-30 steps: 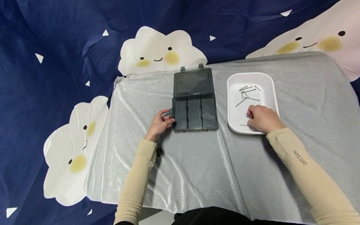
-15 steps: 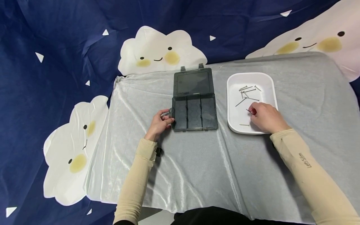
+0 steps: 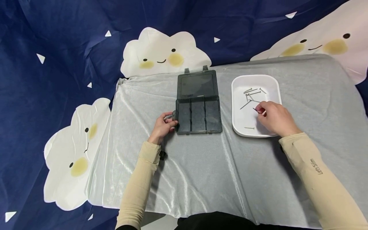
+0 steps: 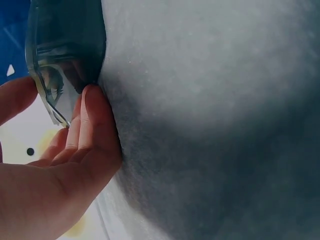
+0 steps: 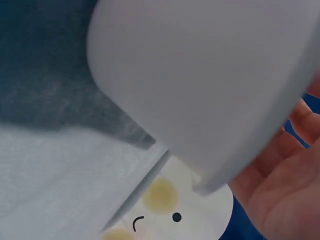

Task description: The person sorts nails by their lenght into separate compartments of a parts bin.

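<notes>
A dark see-through compartment box (image 3: 198,115) lies on the cloth with its lid (image 3: 197,83) folded back. My left hand (image 3: 162,127) grips the box by the handle on its left side; in the left wrist view the fingers (image 4: 92,120) curl about that end. To the right stands a white plastic tub (image 3: 238,127) with several loose screws (image 3: 253,93) in its far half and a single screw (image 3: 249,128) near the front. Over the tub, my right hand (image 3: 276,118) pinches a screw (image 3: 255,110) between thumb and fingertips. The tub's wall hides the fingertips in the right wrist view.
A grey velvety cloth (image 3: 201,169) covers the table. Behind it and at the left hangs a dark blue curtain (image 3: 72,38) with cloud faces. A strip of cloth lies between the box and the tub.
My right hand has moved a little away from me and to the right over the tub, raising the pinched screw and uncovering the one near the front. The left hand and box stay put.
</notes>
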Tool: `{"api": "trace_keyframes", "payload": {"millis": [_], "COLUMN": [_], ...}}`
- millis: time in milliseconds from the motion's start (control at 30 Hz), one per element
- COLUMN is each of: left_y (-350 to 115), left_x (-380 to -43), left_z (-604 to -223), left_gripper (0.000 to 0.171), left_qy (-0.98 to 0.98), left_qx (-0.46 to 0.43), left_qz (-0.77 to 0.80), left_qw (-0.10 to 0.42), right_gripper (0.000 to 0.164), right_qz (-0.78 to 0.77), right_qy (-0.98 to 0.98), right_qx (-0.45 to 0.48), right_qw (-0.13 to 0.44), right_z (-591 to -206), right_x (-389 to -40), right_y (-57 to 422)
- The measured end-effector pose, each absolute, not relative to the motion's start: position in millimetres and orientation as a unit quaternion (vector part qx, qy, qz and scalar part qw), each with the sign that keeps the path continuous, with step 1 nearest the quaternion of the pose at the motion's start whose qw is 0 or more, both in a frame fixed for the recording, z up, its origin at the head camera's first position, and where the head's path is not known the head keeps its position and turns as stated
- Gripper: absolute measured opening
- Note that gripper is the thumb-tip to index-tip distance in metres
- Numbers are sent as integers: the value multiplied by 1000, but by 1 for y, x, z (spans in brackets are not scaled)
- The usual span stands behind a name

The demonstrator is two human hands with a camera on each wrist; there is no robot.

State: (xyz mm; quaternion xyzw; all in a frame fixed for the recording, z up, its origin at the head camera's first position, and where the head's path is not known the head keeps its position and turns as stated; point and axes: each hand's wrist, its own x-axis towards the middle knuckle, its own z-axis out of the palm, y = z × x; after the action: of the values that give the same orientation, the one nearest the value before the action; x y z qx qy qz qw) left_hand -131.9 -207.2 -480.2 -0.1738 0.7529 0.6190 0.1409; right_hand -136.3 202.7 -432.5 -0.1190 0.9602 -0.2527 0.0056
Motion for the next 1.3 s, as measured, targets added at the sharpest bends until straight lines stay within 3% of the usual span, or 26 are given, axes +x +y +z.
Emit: {"api": "trace_keyframes", "payload": {"millis": [667, 1300], "left_y": [-209, -209], "left_x": [-133, -132], "left_z": [-483, -483], "left_gripper": [54, 56], "left_qy": [735, 737], "left_qx": [-174, -173], "left_qz": [638, 636], "left_qw": [149, 153], "right_gripper": [17, 15], "right_qz": [-349, -461], "right_qy": [920, 871], "right_qx": [-147, -145], "right_qw": [-96, -90], "right_z": [-408, -407], "right_x": [-134, -129], "right_y": [167, 131]}}
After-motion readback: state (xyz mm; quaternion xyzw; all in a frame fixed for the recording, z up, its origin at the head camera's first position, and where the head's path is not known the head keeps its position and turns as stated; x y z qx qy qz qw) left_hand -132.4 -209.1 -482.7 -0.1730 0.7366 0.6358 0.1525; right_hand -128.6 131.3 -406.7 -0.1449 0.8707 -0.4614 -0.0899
